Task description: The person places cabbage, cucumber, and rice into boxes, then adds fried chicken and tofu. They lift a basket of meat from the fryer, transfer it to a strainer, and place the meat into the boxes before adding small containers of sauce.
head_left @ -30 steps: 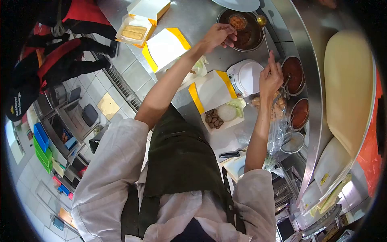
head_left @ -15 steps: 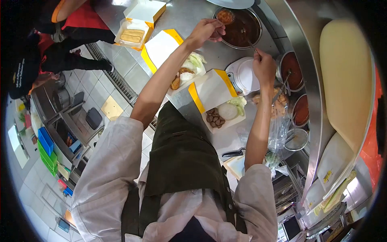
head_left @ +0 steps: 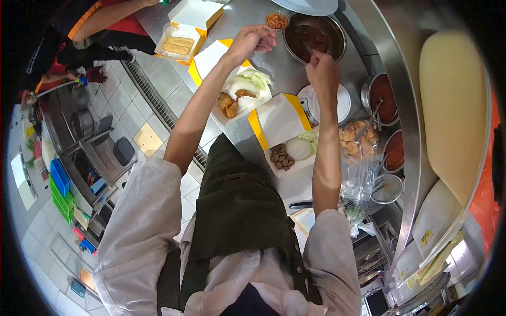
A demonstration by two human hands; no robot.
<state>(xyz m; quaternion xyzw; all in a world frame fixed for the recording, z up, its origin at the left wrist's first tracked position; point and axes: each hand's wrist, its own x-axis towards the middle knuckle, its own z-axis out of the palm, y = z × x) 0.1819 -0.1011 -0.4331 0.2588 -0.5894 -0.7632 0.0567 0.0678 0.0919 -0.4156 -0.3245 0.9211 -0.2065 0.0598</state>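
Small round cup of red-orange sambal point(head_left: 277, 20), pinched at its near rim by left hand point(head_left: 252, 41), fingers closed on it; held in the air just left of the big steel bowl point(head_left: 337, 31) of dark sauce, above bare counter. Right hand point(head_left: 322, 71) clenched at that bowl's near rim, around what looks like a thin handle dipping into the sauce; handle mostly hidden, utensil type not clear.

Just below the bowl, toward the body: open yellow-edged meal box point(head_left: 243, 95) with rice, cabbage and fried chicken, its lid flap reaching under the left wrist. Right of that box, a round white scale point(head_left: 342, 102), partly behind the right forearm. Nearer still, a second open box point(head_left: 292, 150) holding rice, cucumber and dark pieces. Right of the bowl, along the counter's curved raised edge, two pots of red sauce point(head_left: 383, 97), with a clear bag of fried pieces point(head_left: 357, 139) just beside them. Far left of the bowl, a third box point(head_left: 179, 42) at the counter's left edge, beside a co-worker's arm point(head_left: 113, 16). Bare steel strip open between bowl and boxes.
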